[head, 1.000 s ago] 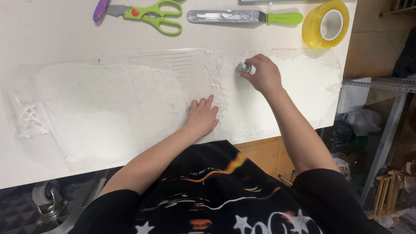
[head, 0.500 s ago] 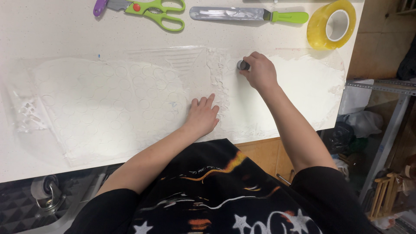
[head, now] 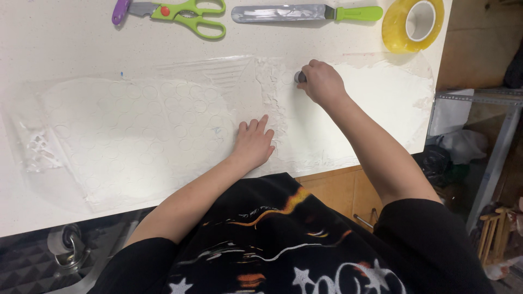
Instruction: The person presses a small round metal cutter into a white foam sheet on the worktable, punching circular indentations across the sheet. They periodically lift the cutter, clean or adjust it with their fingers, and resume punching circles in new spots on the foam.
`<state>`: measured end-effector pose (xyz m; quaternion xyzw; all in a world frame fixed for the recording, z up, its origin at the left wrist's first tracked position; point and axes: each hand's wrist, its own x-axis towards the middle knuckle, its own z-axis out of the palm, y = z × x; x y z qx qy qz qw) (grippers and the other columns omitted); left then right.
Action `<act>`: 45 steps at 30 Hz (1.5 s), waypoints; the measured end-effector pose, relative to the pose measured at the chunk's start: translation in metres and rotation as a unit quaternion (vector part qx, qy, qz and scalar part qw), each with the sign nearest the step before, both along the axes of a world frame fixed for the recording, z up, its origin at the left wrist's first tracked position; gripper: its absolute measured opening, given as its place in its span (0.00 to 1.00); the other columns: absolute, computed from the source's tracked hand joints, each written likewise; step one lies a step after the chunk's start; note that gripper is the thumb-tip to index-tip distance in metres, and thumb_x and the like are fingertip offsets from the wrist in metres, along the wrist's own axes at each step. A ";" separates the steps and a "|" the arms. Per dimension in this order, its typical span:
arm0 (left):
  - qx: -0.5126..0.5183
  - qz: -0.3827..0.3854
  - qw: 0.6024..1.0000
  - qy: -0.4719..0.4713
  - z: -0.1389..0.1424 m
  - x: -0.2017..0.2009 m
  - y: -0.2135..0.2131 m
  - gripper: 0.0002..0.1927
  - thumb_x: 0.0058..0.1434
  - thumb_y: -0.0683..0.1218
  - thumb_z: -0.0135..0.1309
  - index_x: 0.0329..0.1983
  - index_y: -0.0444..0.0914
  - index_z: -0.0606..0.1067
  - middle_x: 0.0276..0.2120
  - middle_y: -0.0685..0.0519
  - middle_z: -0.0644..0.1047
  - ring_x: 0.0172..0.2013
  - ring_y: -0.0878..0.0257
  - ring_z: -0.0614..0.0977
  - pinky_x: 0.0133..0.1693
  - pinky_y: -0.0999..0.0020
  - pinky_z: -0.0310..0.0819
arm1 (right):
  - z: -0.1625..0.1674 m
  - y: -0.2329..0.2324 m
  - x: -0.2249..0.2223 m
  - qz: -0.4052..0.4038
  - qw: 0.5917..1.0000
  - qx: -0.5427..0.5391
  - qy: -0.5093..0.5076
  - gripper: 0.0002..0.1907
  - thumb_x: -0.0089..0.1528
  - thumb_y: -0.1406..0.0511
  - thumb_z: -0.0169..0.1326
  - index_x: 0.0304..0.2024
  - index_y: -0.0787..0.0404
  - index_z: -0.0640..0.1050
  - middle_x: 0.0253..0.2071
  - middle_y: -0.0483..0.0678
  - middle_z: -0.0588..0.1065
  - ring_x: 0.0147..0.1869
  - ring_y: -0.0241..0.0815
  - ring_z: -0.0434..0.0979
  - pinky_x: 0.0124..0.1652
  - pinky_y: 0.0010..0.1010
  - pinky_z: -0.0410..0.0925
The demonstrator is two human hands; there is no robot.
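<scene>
Round cutter clamped in right hand, left hand flat, fingers together, on white sheet beside it; pressing straight down seems best.

White speckled table, wooden cabinet, grey metal shelf frame, dark floor mat

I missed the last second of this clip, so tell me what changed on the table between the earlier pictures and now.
Very little. The right hand keeps its grip on the small dark tool and has barely shifted along the sheet's rough white strip. The left hand stays flat on the clear plastic sheet. Scissors, spatula and tape roll lie unmoved.
</scene>
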<state>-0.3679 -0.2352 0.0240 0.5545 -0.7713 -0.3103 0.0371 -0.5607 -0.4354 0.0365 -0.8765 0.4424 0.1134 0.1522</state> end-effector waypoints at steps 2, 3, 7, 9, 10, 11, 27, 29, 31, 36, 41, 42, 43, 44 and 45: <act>0.004 -0.001 1.000 0.002 0.000 0.000 0.001 0.22 0.57 0.55 0.61 0.49 0.37 0.78 0.69 0.37 0.64 0.56 0.48 0.70 0.51 0.49 0.61 | 0.000 -0.001 0.001 0.007 1.000 -0.001 -0.003 0.15 0.55 0.63 0.69 0.38 0.64 0.79 0.41 0.53 0.76 0.47 0.56 0.78 0.44 0.45 0.72; -0.001 -0.001 1.000 0.001 0.000 0.000 0.001 0.22 0.56 0.55 0.61 0.48 0.37 0.78 0.69 0.37 0.64 0.56 0.48 0.70 0.52 0.48 0.61 | -0.001 -0.001 0.001 0.007 1.000 -0.001 0.004 0.15 0.55 0.64 0.68 0.38 0.64 0.79 0.41 0.53 0.76 0.47 0.56 0.78 0.44 0.45 0.72; -0.011 0.002 1.000 -0.003 -0.001 -0.001 0.001 0.22 0.56 0.55 0.61 0.48 0.37 0.78 0.68 0.36 0.65 0.56 0.47 0.70 0.53 0.47 0.61 | -0.002 0.000 0.007 -0.007 1.000 0.005 0.019 0.15 0.56 0.62 0.68 0.37 0.64 0.79 0.40 0.54 0.76 0.45 0.57 0.78 0.43 0.45 0.72; -0.010 0.001 1.000 -0.004 -0.001 -0.003 0.001 0.22 0.56 0.55 0.61 0.49 0.38 0.78 0.68 0.36 0.65 0.57 0.47 0.70 0.53 0.47 0.61 | 0.001 0.001 0.007 -0.012 1.000 0.000 0.006 0.15 0.56 0.62 0.69 0.37 0.64 0.80 0.40 0.54 0.76 0.45 0.57 0.78 0.43 0.45 0.72; -0.011 0.000 1.000 -0.009 0.000 -0.003 0.001 0.22 0.56 0.55 0.61 0.49 0.38 0.78 0.67 0.35 0.65 0.57 0.47 0.70 0.53 0.47 0.61 | 0.003 0.002 0.007 -0.009 1.000 -0.009 -0.010 0.15 0.55 0.62 0.69 0.38 0.64 0.80 0.40 0.53 0.76 0.45 0.56 0.79 0.43 0.45 0.72; -0.010 -0.003 1.000 -0.013 0.000 -0.004 0.002 0.22 0.56 0.55 0.61 0.49 0.38 0.78 0.67 0.35 0.65 0.57 0.46 0.70 0.53 0.47 0.61 | 0.005 0.003 0.006 -0.007 1.000 -0.017 -0.024 0.15 0.54 0.63 0.69 0.38 0.64 0.80 0.40 0.53 0.76 0.45 0.56 0.79 0.43 0.44 0.72; 0.008 0.007 1.000 -0.023 0.003 -0.005 -0.001 0.22 0.57 0.55 0.60 0.50 0.37 0.78 0.67 0.36 0.65 0.56 0.47 0.70 0.53 0.47 0.61 | 0.014 0.002 -0.016 -0.147 0.988 -0.001 -0.042 0.19 0.53 0.62 0.70 0.46 0.59 0.83 0.45 0.51 0.76 0.48 0.53 0.78 0.44 0.43 0.72; -0.002 0.002 1.000 -0.028 0.004 -0.005 -0.001 0.23 0.56 0.55 0.60 0.49 0.37 0.78 0.67 0.36 0.65 0.56 0.47 0.70 0.53 0.47 0.61 | 0.012 0.000 -0.015 -0.144 0.989 0.004 -0.017 0.18 0.54 0.62 0.70 0.45 0.59 0.83 0.44 0.51 0.75 0.48 0.53 0.78 0.44 0.43 0.73; -0.004 0.003 1.000 -0.025 0.005 -0.004 -0.001 0.22 0.56 0.55 0.60 0.49 0.38 0.78 0.67 0.36 0.65 0.56 0.47 0.70 0.53 0.47 0.61 | 0.010 0.000 -0.016 -0.147 0.989 0.003 -0.014 0.19 0.53 0.62 0.70 0.45 0.60 0.83 0.44 0.51 0.75 0.47 0.53 0.78 0.44 0.43 0.73; -0.007 0.002 1.000 -0.022 0.005 -0.005 0.000 0.22 0.56 0.55 0.61 0.49 0.38 0.78 0.67 0.35 0.65 0.56 0.47 0.70 0.53 0.47 0.61 | 0.000 0.000 -0.021 -0.136 0.991 -0.008 -0.016 0.19 0.53 0.61 0.70 0.44 0.60 0.83 0.43 0.51 0.76 0.47 0.54 0.78 0.44 0.44 0.73; -0.005 0.004 1.000 -0.015 0.001 -0.005 0.000 0.22 0.57 0.55 0.61 0.49 0.37 0.78 0.67 0.35 0.66 0.56 0.47 0.71 0.53 0.47 0.62 | -0.008 -0.005 -0.021 -0.121 0.993 0.007 0.008 0.18 0.55 0.59 0.70 0.41 0.64 0.82 0.42 0.54 0.75 0.46 0.57 0.78 0.45 0.45 0.72; -0.008 0.005 1.000 -0.015 0.000 -0.005 0.000 0.22 0.57 0.55 0.61 0.49 0.37 0.78 0.67 0.35 0.66 0.56 0.47 0.71 0.53 0.46 0.62 | -0.008 -0.007 -0.021 -0.114 0.993 0.010 0.022 0.18 0.56 0.58 0.70 0.39 0.65 0.81 0.42 0.55 0.75 0.46 0.57 0.78 0.45 0.46 0.72; -0.012 0.006 1.000 -0.014 -0.001 -0.005 -0.001 0.23 0.56 0.55 0.61 0.50 0.37 0.77 0.66 0.35 0.66 0.56 0.46 0.71 0.53 0.45 0.61 | -0.008 -0.008 -0.021 -0.107 0.994 0.011 0.036 0.19 0.57 0.57 0.70 0.37 0.66 0.81 0.41 0.56 0.76 0.46 0.58 0.78 0.46 0.46 0.72; -0.013 0.007 1.000 -0.013 -0.002 -0.005 -0.001 0.24 0.56 0.55 0.61 0.50 0.37 0.77 0.66 0.36 0.66 0.55 0.46 0.70 0.53 0.44 0.61 | -0.008 -0.009 -0.020 -0.099 0.994 0.014 0.050 0.20 0.58 0.56 0.69 0.36 0.67 0.80 0.41 0.56 0.76 0.46 0.58 0.77 0.46 0.46 0.71; -0.017 0.009 1.000 -0.013 -0.003 -0.006 0.000 0.23 0.56 0.55 0.61 0.50 0.37 0.77 0.66 0.36 0.66 0.56 0.46 0.70 0.53 0.44 0.61 | -0.007 -0.009 -0.021 -0.077 0.996 0.005 0.038 0.18 0.57 0.58 0.69 0.35 0.66 0.80 0.41 0.56 0.76 0.47 0.58 0.77 0.46 0.46 0.72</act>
